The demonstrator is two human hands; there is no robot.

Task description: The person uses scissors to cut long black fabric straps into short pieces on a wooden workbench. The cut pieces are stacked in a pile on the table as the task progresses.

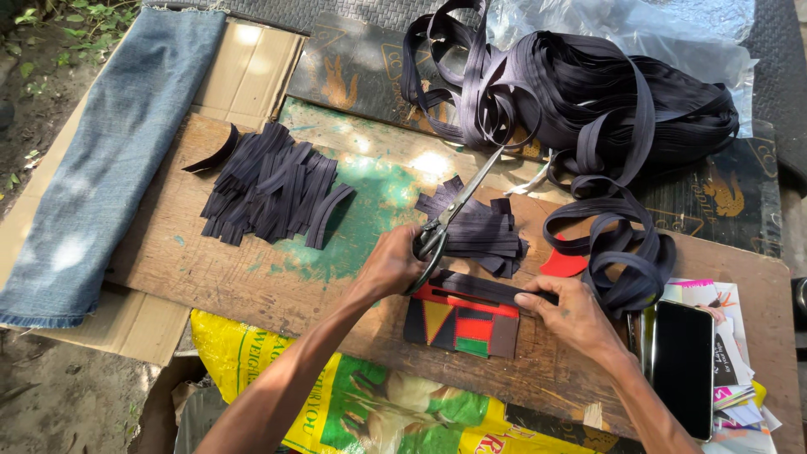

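Dark strap (496,288), flat woven, lies across a small multicoloured patchwork piece (462,324) at the near edge of the board (235,269). I see the right hand (572,315) pressing it down, fingers flat, nothing gripped. Left hand (391,265) is closed through the handles of steel scissors (458,206), blades pointing away. Cut strips (269,185) are piled left; the bare worn wood between has room.

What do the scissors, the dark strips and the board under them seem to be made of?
Scissors: metal blades, likely steel, grey with a shine in the sun; dark handles, perhaps plastic, in the left hand.
Dark strips: woven fabric tape, matte and limp, curling at the cut ends; the right hand presses one flat.
Board: worn wood, grain showing, with patches of old green paint.
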